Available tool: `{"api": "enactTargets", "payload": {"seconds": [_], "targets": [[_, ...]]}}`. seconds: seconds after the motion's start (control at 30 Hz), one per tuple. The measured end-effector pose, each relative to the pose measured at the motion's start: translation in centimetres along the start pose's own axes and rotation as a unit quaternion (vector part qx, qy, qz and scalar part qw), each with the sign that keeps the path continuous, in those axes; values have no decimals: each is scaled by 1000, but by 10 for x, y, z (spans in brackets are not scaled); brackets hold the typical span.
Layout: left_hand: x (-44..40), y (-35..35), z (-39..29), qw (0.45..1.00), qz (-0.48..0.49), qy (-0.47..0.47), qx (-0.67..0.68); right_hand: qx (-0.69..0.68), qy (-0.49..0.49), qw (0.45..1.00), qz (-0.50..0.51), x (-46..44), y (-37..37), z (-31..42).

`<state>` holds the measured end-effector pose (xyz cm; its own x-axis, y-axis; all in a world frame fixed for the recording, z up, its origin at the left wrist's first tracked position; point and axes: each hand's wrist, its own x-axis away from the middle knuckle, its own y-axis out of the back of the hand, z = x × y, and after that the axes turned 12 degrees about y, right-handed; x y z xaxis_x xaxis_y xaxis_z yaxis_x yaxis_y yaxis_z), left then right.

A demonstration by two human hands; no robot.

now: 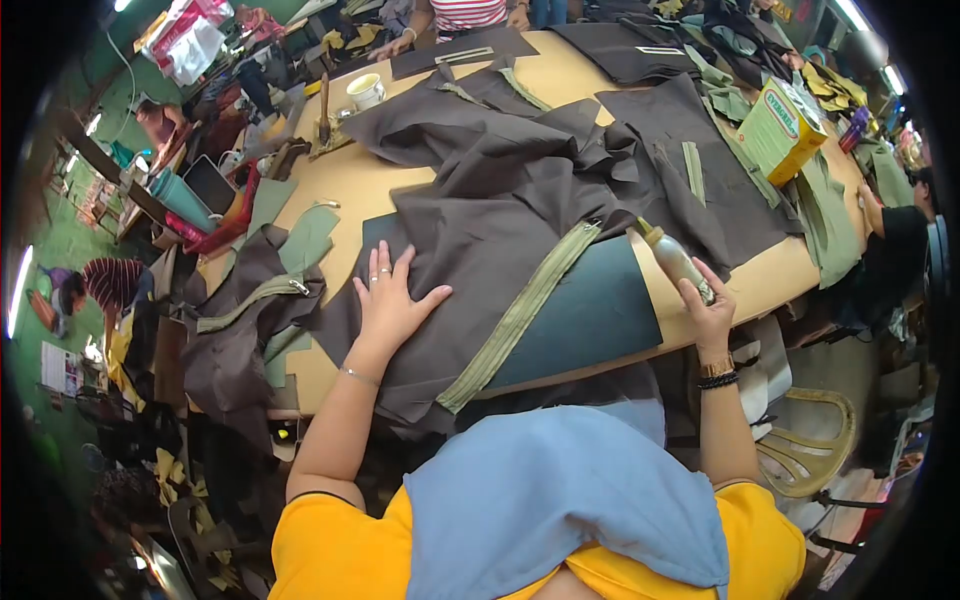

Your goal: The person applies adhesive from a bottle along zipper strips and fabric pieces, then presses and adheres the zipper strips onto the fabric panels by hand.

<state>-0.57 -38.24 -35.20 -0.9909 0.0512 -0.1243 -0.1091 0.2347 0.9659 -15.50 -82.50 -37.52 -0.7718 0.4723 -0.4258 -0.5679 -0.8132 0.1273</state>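
Note:
My left hand (391,305) lies flat on a dark grey-brown fabric piece (480,200), fingers spread. Along the fabric's slanting edge runs an olive-green zipper (525,312), its slider near the upper end. Beneath it, a dark blue-black flat sheet (590,320) shows on the table. My right hand (708,305) is wrapped round a small squeeze bottle (678,262), its nozzle tilted up and left near the zipper's upper end. What the bottle contains cannot be made out.
The tan table (770,280) also carries a yellow-and-green box (782,130), a cup (366,92) and a brush (324,118). More fabric with a zipper (262,298) hangs at the left edge. A person in a striped top (468,12) stands across; a plastic chair (810,440) is at right.

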Motion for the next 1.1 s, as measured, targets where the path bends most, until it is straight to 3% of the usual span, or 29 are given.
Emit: {"api": "enactTargets", "payload": {"seconds": [0.1, 0.2, 0.27, 0.3, 0.33, 0.37, 0.43, 0.5, 0.6, 0.63, 0.73, 0.8, 0.87, 0.93, 0.97, 1.0, 1.03, 1.07, 1.1], "targets": [[0, 18, -7, 994, 85, -66, 18, 86, 35, 996, 2, 3, 14, -28], [-3, 49, -28, 951, 180, 73, 241, 181, 99, 977, 46, 4, 14, -32], [-16, 63, -34, 891, 131, -19, 434, 153, 122, 980, 20, 3, 13, -32], [-22, 83, -46, 862, 142, 5, 486, 149, 134, 980, 6, 2, 13, -35], [-43, 89, -40, 885, 106, -6, 454, 146, 147, 978, -9, 0, 13, -37], [-51, 109, -56, 855, 87, 15, 511, 158, 137, 978, 0, 1, 15, -36], [-95, 133, -63, 866, -5, 17, 500, 144, 136, 980, -5, 1, 14, -37], [-117, 161, -90, 835, -71, 80, 539, 136, 137, 981, -10, 3, 15, -37], [-197, 149, -65, 747, -127, 87, 647, 132, 144, 980, -25, 3, 14, -33], [-191, 150, -77, 739, -132, 41, 659, 132, 147, 980, -31, 4, 13, -31], [-287, 68, 1, 808, -238, 88, 532, 125, 159, 978, -45, 4, 11, -29], [-255, 45, -3, 836, -170, 148, 500, 126, 167, 977, -46, 3, 11, -32], [-264, 10, 15, 886, -289, 244, 270, 143, 177, 973, -46, 3, 12, -33], [-230, 17, -20, 858, -214, -20, 467, 141, 184, 971, -55, 3, 13, -34], [-169, 53, -78, 829, -102, -79, 544, 106, 174, 977, -69, 4, 13, -35], [-126, 74, -113, 798, -2, -153, 583, 69, 164, 981, -81, 5, 14, -37], [-85, 97, -136, 780, 62, -294, 549, 30, 126, 987, -98, 5, 16, -45], [-37, 120, -155, 734, 149, -341, 568, 88, 155, 979, -101, -3, 21, -42], [9, 136, -170, 649, 207, -403, 611, 146, 183, 967, -101, -14, 26, -37]]}}
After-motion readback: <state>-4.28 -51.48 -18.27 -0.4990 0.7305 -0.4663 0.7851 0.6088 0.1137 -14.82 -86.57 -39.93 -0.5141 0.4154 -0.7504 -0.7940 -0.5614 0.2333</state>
